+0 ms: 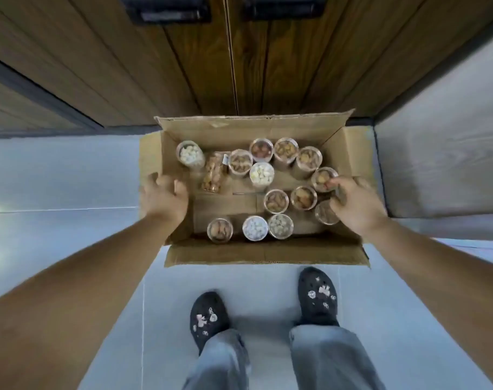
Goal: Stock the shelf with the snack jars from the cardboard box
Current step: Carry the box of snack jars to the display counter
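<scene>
An open cardboard box (256, 254) sits on the floor in front of my feet. Several clear snack jars stand upright inside it, and one jar (213, 173) lies on its side near the left. My left hand (163, 197) hovers over the box's left wall, fingers spread, holding nothing. My right hand (355, 202) reaches in at the right side; its fingers curl over two jars there, one (322, 177) by the fingertips and one (325, 213) under the palm. Whether it grips either jar is unclear. The shelf is not in view.
Dark wooden cabinet doors (234, 66) with black handles rise right behind the box. A light grey block (442, 153) stands to the right of the box. Pale tiled floor (56, 175) surrounds it. My two black shoes (318, 296) stand just behind the near flap.
</scene>
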`<state>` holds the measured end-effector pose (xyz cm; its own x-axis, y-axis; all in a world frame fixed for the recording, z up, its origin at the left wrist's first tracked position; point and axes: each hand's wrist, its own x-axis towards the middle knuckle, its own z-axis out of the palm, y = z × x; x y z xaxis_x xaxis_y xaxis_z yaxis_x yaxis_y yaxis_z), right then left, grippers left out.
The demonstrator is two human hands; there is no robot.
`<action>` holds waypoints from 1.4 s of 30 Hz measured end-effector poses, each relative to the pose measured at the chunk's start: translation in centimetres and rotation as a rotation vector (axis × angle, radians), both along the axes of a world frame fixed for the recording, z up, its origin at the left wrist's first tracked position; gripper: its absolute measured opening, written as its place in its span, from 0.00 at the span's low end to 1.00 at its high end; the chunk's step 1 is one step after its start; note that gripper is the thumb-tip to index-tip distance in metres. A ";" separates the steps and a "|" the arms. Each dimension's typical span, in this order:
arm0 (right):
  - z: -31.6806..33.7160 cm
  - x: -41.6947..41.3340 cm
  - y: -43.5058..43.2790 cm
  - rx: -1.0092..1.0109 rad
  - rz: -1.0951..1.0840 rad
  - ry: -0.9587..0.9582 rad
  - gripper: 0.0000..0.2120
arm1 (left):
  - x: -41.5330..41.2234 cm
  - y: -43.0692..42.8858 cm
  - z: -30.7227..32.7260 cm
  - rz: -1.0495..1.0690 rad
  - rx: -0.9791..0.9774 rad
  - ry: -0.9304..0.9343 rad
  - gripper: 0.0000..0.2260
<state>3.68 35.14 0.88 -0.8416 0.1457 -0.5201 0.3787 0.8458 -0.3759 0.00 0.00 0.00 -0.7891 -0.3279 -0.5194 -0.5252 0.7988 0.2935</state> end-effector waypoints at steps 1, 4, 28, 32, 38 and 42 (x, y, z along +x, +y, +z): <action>-0.4 -0.1 0.4 0.047 0.011 0.043 0.22 | 0.3 -0.3 -0.5 -0.029 -0.049 0.043 0.19; -2.4 -0.1 1.3 0.273 0.053 0.047 0.25 | 2.0 -1.4 -3.8 -0.149 -0.178 0.025 0.21; -6.9 1.5 1.5 0.005 -0.259 0.105 0.33 | 2.7 -4.7 -6.8 0.093 0.128 0.156 0.27; -4.9 2.4 0.1 -0.029 -0.230 0.063 0.31 | 5.1 -7.1 -4.4 0.110 0.099 0.116 0.25; 1.2 3.9 -4.4 -0.121 -0.134 -0.011 0.25 | 11.9 -12.0 2.0 0.226 0.042 0.092 0.24; 7.8 4.3 -8.4 -0.175 -0.061 -0.051 0.25 | 16.6 -15.3 9.7 0.359 0.097 0.150 0.24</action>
<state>7.94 26.75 8.71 -0.8061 0.0992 -0.5835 0.4495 0.7440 -0.4945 16.63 -15.33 9.71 -0.7029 -0.5515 -0.4492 -0.7113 0.5370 0.4536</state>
